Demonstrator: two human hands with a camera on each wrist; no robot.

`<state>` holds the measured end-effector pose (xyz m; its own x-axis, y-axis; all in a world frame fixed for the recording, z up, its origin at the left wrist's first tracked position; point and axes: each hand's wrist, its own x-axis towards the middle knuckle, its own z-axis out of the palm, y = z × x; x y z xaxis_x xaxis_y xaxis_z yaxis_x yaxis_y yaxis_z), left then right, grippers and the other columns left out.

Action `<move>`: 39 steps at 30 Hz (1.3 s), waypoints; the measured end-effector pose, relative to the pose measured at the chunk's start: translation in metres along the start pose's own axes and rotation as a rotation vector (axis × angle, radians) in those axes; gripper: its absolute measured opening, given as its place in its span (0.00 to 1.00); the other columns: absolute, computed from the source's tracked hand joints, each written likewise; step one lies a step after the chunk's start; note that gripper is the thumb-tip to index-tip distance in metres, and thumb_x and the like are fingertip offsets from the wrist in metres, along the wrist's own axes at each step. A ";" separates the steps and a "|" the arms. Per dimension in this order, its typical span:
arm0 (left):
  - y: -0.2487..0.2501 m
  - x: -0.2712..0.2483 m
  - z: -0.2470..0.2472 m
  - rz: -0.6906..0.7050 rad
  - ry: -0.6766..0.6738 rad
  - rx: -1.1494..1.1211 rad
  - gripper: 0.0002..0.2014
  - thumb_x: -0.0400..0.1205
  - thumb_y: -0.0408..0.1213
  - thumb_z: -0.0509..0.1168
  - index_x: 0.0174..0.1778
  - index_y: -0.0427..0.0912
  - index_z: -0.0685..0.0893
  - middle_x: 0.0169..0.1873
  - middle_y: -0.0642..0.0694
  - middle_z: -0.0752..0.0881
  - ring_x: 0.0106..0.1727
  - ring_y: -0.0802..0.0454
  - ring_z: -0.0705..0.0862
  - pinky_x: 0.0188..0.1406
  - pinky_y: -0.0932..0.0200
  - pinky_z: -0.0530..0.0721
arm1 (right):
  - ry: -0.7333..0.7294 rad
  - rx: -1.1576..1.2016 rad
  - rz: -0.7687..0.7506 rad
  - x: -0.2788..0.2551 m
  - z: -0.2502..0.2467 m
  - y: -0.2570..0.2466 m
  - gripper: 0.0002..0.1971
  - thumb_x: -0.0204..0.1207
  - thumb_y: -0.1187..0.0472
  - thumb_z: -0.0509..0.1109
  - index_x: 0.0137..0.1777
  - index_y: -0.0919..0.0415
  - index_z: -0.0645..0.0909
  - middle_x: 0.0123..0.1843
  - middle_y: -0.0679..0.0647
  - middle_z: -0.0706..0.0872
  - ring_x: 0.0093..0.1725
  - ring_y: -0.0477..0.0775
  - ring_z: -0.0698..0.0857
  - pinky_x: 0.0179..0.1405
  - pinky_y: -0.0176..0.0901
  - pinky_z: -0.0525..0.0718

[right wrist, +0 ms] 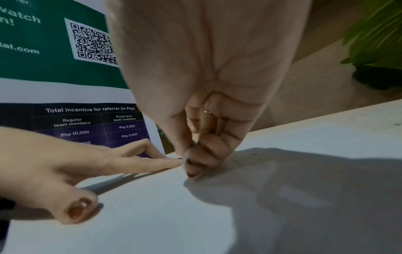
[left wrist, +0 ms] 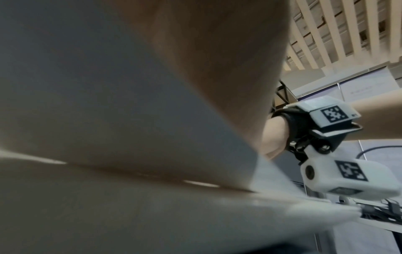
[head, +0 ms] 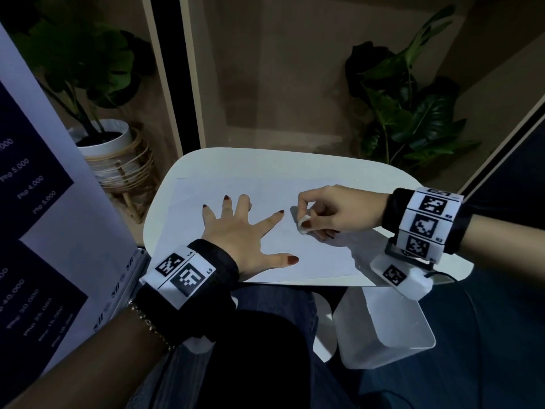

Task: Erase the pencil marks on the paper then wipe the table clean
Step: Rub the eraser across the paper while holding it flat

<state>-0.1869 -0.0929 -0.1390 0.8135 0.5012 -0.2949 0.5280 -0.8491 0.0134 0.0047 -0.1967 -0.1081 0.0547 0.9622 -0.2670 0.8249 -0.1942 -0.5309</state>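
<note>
Small white table, potted plants at far side, price poster at left. Paper lies flat across tabletop. Left hand spread flat w/ straight fingers, pressing sheet down. Right hand pinches a small white eraser against paper just right of left index tip. Pencil marks too faint to see. Judgement: sheet thin, light, prob. slides and creases easily, so pin it close to rub spot; eraser soft, grip low near tip.
</note>
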 end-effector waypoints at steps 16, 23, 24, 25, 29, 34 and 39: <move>-0.001 0.002 0.000 0.004 -0.013 0.010 0.45 0.69 0.82 0.41 0.82 0.73 0.39 0.81 0.43 0.50 0.85 0.38 0.45 0.78 0.24 0.47 | -0.106 -0.043 -0.013 -0.014 -0.008 0.010 0.01 0.85 0.57 0.68 0.52 0.52 0.80 0.32 0.49 0.87 0.32 0.45 0.82 0.40 0.30 0.77; -0.001 0.001 0.001 0.007 -0.012 -0.002 0.44 0.70 0.81 0.42 0.82 0.73 0.39 0.81 0.46 0.49 0.85 0.40 0.44 0.78 0.25 0.47 | 0.236 -0.187 0.106 -0.018 -0.039 0.032 0.02 0.84 0.57 0.68 0.53 0.54 0.79 0.29 0.46 0.87 0.28 0.44 0.83 0.38 0.39 0.80; -0.001 0.000 0.001 0.006 -0.014 -0.002 0.44 0.70 0.81 0.42 0.82 0.73 0.39 0.81 0.45 0.49 0.85 0.40 0.44 0.78 0.25 0.47 | 0.222 -0.180 0.132 -0.019 -0.042 0.034 0.03 0.84 0.56 0.68 0.52 0.53 0.78 0.29 0.46 0.87 0.28 0.45 0.83 0.38 0.39 0.80; -0.001 0.000 0.001 0.005 -0.016 -0.003 0.44 0.70 0.81 0.42 0.82 0.73 0.39 0.81 0.45 0.49 0.85 0.40 0.44 0.78 0.25 0.48 | 0.189 -0.167 0.151 -0.020 -0.043 0.036 0.03 0.84 0.56 0.68 0.52 0.53 0.78 0.30 0.46 0.88 0.28 0.44 0.84 0.38 0.38 0.80; -0.001 0.001 0.001 0.005 -0.012 0.000 0.45 0.69 0.82 0.42 0.82 0.73 0.39 0.80 0.45 0.49 0.85 0.40 0.44 0.78 0.25 0.49 | 0.087 -0.088 0.123 -0.027 -0.034 0.039 0.04 0.84 0.56 0.68 0.54 0.55 0.79 0.32 0.50 0.90 0.29 0.45 0.85 0.36 0.33 0.79; -0.001 0.002 0.001 0.002 -0.021 -0.004 0.45 0.69 0.82 0.42 0.82 0.73 0.39 0.80 0.44 0.49 0.85 0.39 0.44 0.78 0.25 0.47 | 0.000 -0.007 0.062 -0.031 -0.013 0.034 0.06 0.85 0.55 0.68 0.53 0.58 0.79 0.34 0.52 0.90 0.32 0.50 0.85 0.43 0.40 0.84; -0.001 0.001 0.000 -0.002 -0.018 0.005 0.45 0.69 0.82 0.41 0.82 0.73 0.39 0.79 0.43 0.50 0.85 0.39 0.45 0.78 0.25 0.49 | -0.047 0.017 0.034 -0.035 -0.010 0.029 0.04 0.85 0.56 0.67 0.53 0.56 0.80 0.33 0.51 0.88 0.32 0.49 0.83 0.43 0.41 0.82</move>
<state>-0.1866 -0.0921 -0.1395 0.8080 0.4998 -0.3120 0.5284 -0.8490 0.0083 0.0327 -0.2340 -0.1059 0.0561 0.9451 -0.3221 0.8135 -0.2303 -0.5341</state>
